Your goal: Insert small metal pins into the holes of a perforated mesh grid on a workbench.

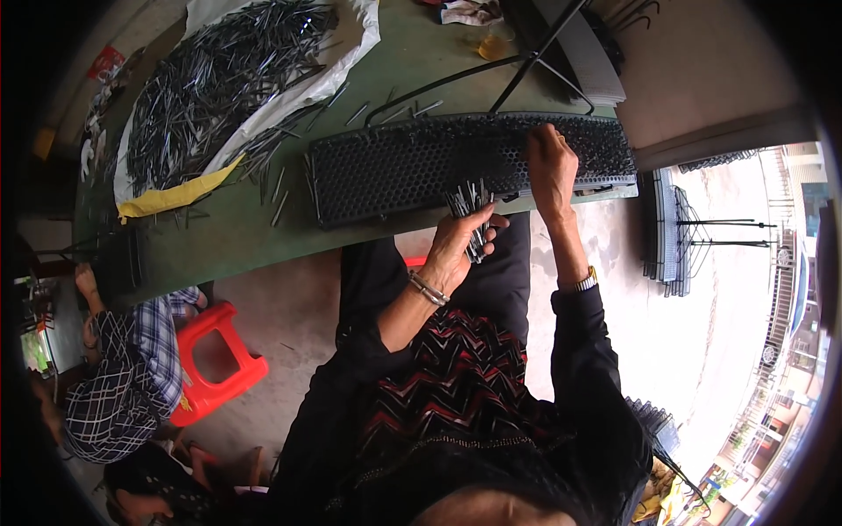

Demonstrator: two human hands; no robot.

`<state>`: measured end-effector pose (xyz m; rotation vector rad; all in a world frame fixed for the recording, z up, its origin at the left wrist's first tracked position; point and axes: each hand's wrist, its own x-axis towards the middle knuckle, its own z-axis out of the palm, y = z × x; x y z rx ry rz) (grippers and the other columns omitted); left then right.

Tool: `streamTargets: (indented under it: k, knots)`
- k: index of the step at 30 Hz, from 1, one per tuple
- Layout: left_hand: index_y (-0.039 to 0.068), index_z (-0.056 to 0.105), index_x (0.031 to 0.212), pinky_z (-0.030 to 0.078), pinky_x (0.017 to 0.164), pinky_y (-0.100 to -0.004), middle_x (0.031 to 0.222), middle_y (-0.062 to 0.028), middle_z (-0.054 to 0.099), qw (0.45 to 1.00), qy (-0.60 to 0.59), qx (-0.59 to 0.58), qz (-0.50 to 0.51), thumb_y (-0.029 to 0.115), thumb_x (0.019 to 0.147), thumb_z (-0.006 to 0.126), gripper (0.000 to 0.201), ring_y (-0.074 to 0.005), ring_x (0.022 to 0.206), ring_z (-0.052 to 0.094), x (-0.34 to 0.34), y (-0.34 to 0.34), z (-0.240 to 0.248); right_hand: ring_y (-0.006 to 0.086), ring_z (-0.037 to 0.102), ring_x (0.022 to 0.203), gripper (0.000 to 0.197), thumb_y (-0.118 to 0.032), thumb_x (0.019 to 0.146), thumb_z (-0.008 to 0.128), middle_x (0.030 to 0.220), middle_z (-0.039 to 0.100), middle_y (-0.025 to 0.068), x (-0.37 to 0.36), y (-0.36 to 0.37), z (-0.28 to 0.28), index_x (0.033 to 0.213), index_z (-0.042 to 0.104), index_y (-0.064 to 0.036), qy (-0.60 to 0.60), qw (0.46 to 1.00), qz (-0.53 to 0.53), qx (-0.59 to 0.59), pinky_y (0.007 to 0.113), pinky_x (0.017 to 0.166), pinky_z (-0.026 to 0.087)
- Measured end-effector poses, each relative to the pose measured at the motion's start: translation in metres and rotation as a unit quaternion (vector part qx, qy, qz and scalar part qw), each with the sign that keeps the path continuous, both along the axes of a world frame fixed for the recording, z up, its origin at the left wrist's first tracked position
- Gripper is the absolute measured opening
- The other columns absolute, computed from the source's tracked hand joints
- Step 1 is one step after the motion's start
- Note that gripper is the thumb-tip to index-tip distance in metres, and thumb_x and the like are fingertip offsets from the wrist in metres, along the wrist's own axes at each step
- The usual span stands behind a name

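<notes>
My left hand (458, 241) grips a bundle of thin dark metal pins (469, 209) just in front of the table's near edge. My right hand (551, 167) rests on a long black perforated tray (395, 167) with its fingertips pressed on the tray's right part; whether a pin sits under them I cannot tell. The tray lies along the near side of a green table (237, 241). A large heap of the same pins (219, 79) lies on a white sheet at the table's far left.
Loose pins (279, 197) are scattered beside the tray. A yellow sheet edge (175, 195) pokes out under the heap. A red plastic stool (215, 364) stands at the left, next to a seated person in a checked shirt (132, 368). Black wire racks (668, 232) stand at the right.
</notes>
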<state>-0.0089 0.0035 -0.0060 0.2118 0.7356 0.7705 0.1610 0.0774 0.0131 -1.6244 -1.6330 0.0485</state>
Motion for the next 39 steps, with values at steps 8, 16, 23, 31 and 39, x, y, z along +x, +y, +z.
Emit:
streamTargets:
  k: [8, 16, 23, 31, 39]
  knots:
    - [0.007, 0.062, 0.095, 0.040, 0.049, -0.0211, 0.081, -0.0084, 0.065, 0.999, -0.040, 0.005, 0.037, 0.015, 0.086, 0.065, 0.012, -0.0087, 0.063, 0.054, 0.000, 0.002, 0.004, 0.0317, 0.060, 0.081, 0.011, -0.016, 0.082, 0.064, 0.097, 0.056, 0.0105, 0.000, 0.010, -0.005, 0.093, 0.065, -0.0118, -0.167, 0.983, -0.049, -0.057, 0.040, 0.064, 0.049]
    - [0.002, 0.061, 0.097, 0.040, 0.046, -0.0222, 0.079, -0.0105, 0.065, 0.997, -0.026, 0.030, 0.061, 0.011, 0.086, 0.064, 0.014, -0.0116, 0.062, 0.058, -0.004, 0.001, 0.003, 0.0157, 0.058, 0.072, 0.019, -0.019, 0.084, 0.065, 0.079, 0.062, 0.0080, -0.008, -0.040, 0.037, 0.094, 0.066, -0.0023, 0.152, 0.940, 0.148, -0.266, 0.029, 0.062, 0.045]
    - [0.005, 0.065, 0.098, 0.043, 0.049, -0.0225, 0.083, -0.0068, 0.069, 0.995, 0.070, 0.066, 0.020, 0.018, 0.085, 0.065, 0.018, -0.0113, 0.069, 0.063, -0.003, -0.003, 0.020, 0.0088, 0.056, 0.072, 0.018, -0.014, 0.083, 0.064, 0.077, 0.062, 0.0057, -0.005, -0.056, 0.028, 0.088, 0.064, 0.0031, 0.313, 0.861, 0.218, -0.335, 0.025, 0.062, 0.044]
    - [0.006, 0.065, 0.095, 0.038, 0.052, -0.0241, 0.085, -0.0065, 0.070, 0.991, 0.111, 0.068, 0.005, 0.018, 0.085, 0.065, 0.015, -0.0119, 0.073, 0.064, -0.004, 0.000, 0.019, 0.0146, 0.064, 0.068, 0.014, -0.008, 0.087, 0.059, 0.078, 0.064, 0.0091, -0.005, -0.057, 0.037, 0.091, 0.059, 0.0048, 0.333, 0.850, 0.206, -0.352, 0.025, 0.063, 0.050]
    - [0.002, 0.065, 0.099, 0.050, 0.060, -0.0295, 0.089, -0.0120, 0.070, 0.998, 0.046, 0.005, 0.038, 0.016, 0.086, 0.064, 0.019, -0.0195, 0.079, 0.068, 0.001, 0.003, -0.001, 0.0142, 0.065, 0.072, 0.008, -0.006, 0.089, 0.056, 0.077, 0.066, 0.0089, -0.004, -0.044, 0.031, 0.088, 0.058, 0.0022, 0.325, 0.941, 0.040, -0.091, 0.026, 0.066, 0.051]
